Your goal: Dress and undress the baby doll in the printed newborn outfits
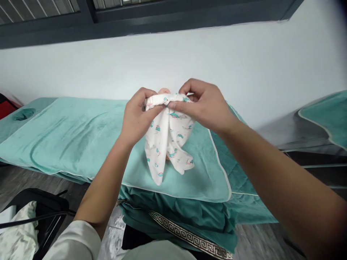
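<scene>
White baby pants [173, 135] with a small teal and pink print hang from both hands above the bed, legs pointing down. My left hand [139, 112] pinches the waistband on its left side, thumb in front. On the right side, my right hand [203, 103] grips the same waistband, its thumb and fingers near the middle. Behind the waistband shows a skin-coloured rounded thing [164, 90], perhaps a doll's head; the pants hide most of it. A small skin-coloured bit also shows between the pant legs.
A massage bed with a teal cover [73, 133] runs along the white wall [108, 68]. Teal cloth with a patterned trim [187, 233] drapes down its front. A black chair [48, 209] holding printed cloth [23, 231] stands at lower left. Another teal cover [329, 115] is at right.
</scene>
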### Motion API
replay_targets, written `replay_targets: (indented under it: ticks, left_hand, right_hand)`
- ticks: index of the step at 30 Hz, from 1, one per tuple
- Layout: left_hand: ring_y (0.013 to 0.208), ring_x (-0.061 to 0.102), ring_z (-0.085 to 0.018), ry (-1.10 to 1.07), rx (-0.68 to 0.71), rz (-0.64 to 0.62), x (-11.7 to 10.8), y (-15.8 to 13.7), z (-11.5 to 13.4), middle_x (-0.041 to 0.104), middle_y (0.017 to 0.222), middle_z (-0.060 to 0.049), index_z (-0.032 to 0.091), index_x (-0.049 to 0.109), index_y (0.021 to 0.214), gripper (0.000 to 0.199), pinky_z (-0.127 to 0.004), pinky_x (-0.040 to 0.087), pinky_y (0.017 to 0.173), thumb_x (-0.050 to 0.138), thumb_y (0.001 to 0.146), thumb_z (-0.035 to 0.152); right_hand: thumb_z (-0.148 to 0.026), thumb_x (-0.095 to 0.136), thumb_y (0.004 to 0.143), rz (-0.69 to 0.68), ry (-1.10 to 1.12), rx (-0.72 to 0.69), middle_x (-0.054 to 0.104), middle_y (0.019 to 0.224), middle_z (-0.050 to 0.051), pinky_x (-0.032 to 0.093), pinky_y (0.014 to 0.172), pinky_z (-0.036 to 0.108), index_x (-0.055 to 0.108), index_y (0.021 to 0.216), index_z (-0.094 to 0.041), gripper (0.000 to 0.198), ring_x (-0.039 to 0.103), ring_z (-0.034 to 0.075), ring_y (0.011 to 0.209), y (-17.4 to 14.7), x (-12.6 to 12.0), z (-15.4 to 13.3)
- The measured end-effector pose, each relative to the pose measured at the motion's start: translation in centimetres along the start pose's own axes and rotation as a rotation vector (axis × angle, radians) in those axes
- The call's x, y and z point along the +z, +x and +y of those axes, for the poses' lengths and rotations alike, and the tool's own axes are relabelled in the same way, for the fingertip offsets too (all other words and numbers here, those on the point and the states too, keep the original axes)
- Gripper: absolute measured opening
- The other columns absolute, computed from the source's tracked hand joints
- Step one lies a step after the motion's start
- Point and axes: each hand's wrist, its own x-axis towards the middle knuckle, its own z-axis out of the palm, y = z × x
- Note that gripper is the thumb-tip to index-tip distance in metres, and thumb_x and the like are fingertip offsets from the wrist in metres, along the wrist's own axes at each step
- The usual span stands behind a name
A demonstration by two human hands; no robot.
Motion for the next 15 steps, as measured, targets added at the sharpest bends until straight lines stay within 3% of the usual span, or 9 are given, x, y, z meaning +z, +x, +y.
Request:
replay_targets:
  ticks: [4, 6, 11, 15]
  left_hand:
    - [0.096, 0.064, -0.019, 0.093, 0.009, -0.039, -0.8, -0.4, -1.0, 0.07, 0.101, -0.002, 0.023, 0.071, 0.105, 0.017, -0.034, 0.054, 0.086, 0.066, 0.089, 0.022]
    - [0.103, 0.065, -0.02, 0.173, 0.06, -0.095, -0.8, -0.7, -1.4, 0.071, 0.11, -0.003, 0.024, 0.072, 0.108, 0.018, -0.036, 0.053, 0.093, 0.065, 0.091, 0.025]
    - [0.114, 0.063, -0.024, 0.233, 0.184, -0.206, 0.5, -1.5, -1.8, 0.07, 0.114, -0.007, 0.022, 0.068, 0.106, 0.026, -0.04, 0.049, 0.102, 0.071, 0.092, 0.044]
    - [0.094, 0.066, -0.019, -0.019, -0.012, -0.044, 0.9, -1.7, -1.6, 0.068, 0.094, -0.002, 0.024, 0.062, 0.096, 0.031, -0.035, 0.053, 0.088, 0.063, 0.096, 0.055]
  right_hand:
    - [-0.048, 0.093, 0.067, -0.32, -0.061, 0.145, 0.048, 0.06, -0.004, 0.028, 0.051, 0.026, 0.061, 0.065, -0.019, 0.044, 0.043, 0.009, 0.056, -0.5, -0.9, 2.0]
    - [-0.054, 0.089, 0.071, -0.365, -0.016, 0.186, 0.051, 0.06, -0.003, 0.031, 0.052, 0.026, 0.063, 0.065, -0.019, 0.044, 0.046, 0.011, 0.057, -0.8, -0.9, 2.8]
    - [-0.066, 0.083, 0.074, -0.124, 0.119, 0.104, 0.054, 0.065, -0.002, 0.037, 0.055, 0.025, 0.061, 0.069, -0.02, 0.051, 0.048, 0.011, 0.062, -1.1, 0.3, 3.4]
    - [-0.069, 0.082, 0.074, 0.012, 0.132, 0.043, 0.048, 0.063, -0.003, 0.036, 0.054, 0.024, 0.056, 0.068, -0.02, 0.056, 0.047, 0.01, 0.061, -1.1, 0.9, 3.5]
